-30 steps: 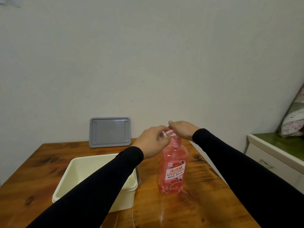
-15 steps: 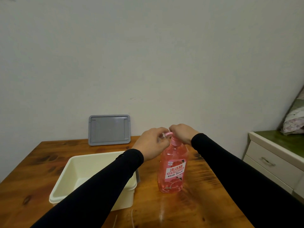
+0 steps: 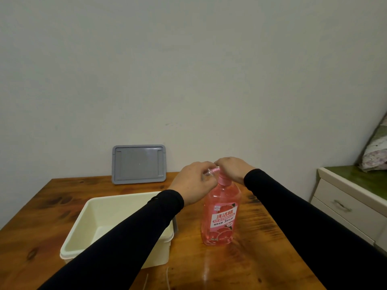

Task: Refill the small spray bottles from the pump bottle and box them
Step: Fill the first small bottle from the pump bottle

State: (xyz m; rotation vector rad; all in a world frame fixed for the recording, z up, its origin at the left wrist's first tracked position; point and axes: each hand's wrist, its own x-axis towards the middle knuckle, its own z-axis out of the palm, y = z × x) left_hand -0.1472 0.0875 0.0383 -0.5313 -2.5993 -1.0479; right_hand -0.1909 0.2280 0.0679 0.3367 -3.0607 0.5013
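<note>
Filling goes best if the left hand, pinching the small spray bottle, keeps its mouth under the nozzle while the right hand, curled over the pump bottle, presses gently.

The wooden tabletop lies bare in front of and to the right of the tall pink pump bottle, leaving room to pass there. To the bottle's left the open cream plastic box blocks the low path, with a black-sleeved forearm crossing its near right corner. Behind, a grey rectangular lid leans on the wall; bare wood lies between lid and box.
</note>
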